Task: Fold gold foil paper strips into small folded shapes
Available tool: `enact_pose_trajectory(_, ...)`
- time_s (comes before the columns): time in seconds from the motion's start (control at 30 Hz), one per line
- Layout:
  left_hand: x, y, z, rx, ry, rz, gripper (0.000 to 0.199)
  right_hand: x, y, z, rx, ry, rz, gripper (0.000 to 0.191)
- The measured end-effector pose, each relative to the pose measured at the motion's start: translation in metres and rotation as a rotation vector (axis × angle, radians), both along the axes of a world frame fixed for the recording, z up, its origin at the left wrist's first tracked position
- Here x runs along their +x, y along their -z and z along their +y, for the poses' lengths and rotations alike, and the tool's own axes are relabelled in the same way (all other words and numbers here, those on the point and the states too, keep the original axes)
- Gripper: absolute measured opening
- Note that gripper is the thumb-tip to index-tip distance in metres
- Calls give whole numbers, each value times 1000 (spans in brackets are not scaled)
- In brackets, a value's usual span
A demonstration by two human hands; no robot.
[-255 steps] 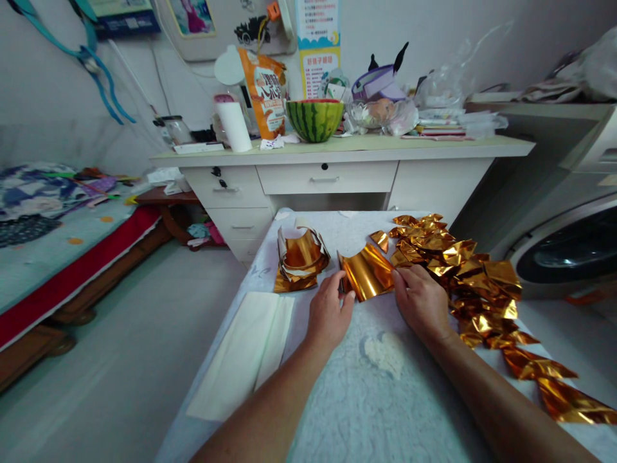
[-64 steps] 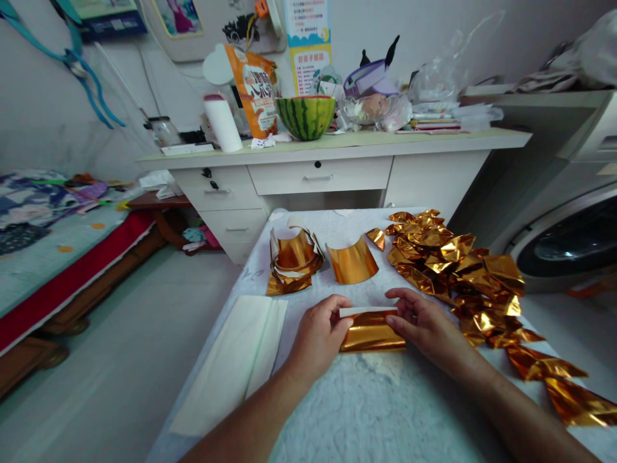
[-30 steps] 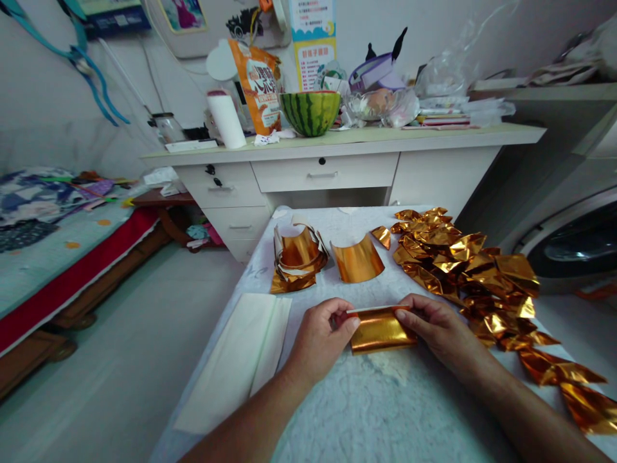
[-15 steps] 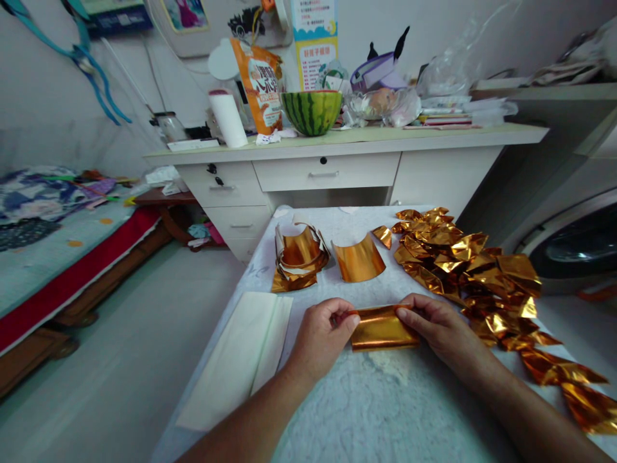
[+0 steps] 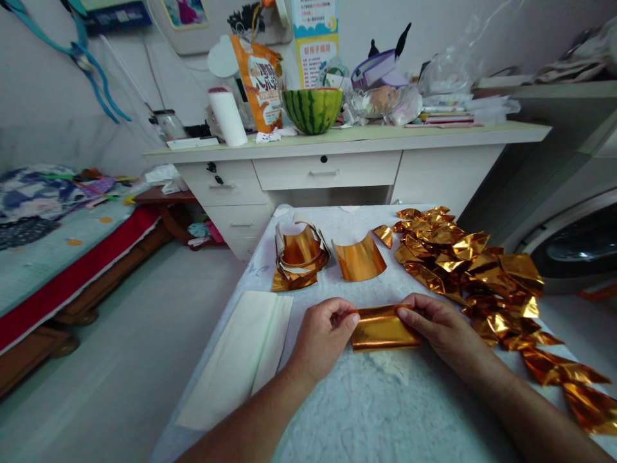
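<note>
A shiny gold foil paper sheet (image 5: 384,329), bent over into a roll-like shape, lies between my two hands just above the cloth-covered table (image 5: 366,418). My left hand (image 5: 324,331) pinches its upper left corner between thumb and fingers. At the upper right corner, my right hand (image 5: 430,321) grips it the same way. Beyond the hands a curved gold foil sheet (image 5: 360,258) rests on the cloth. Left of that stands a stack of curled gold foil sheets (image 5: 299,254) with pale undersides. A heap of folded gold foil pieces (image 5: 463,263) spreads along the right side.
A folded pale paper or cloth (image 5: 236,360) lies on the table's left. Behind is a white desk (image 5: 328,168) bearing half a watermelon (image 5: 312,110), an orange pouch (image 5: 263,87) and a white paper roll (image 5: 228,119). A bed (image 5: 72,263) is left, a washing machine (image 5: 573,238) right.
Both hands keep their hold on the gold foil paper, which stays nearly still. The view has shifted very slightly.
</note>
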State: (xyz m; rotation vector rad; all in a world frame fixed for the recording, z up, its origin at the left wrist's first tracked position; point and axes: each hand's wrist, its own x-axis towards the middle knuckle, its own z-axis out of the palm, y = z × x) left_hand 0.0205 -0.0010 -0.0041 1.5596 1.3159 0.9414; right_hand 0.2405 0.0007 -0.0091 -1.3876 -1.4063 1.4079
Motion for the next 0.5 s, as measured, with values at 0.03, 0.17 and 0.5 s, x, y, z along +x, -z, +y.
enact_pose_trajectory(0.03,0,0,0,1,1,-1,13,0,0,0,2,1,-2,47)
enact_pose_trajectory(0.17,0,3,0,6,3,3,14,-1,-2,0,2,3,-14,46)
enact_pose_trajectory(0.5,1,4,1,-5,-16,0,13,-2,-5,0,47,17,-48,44)
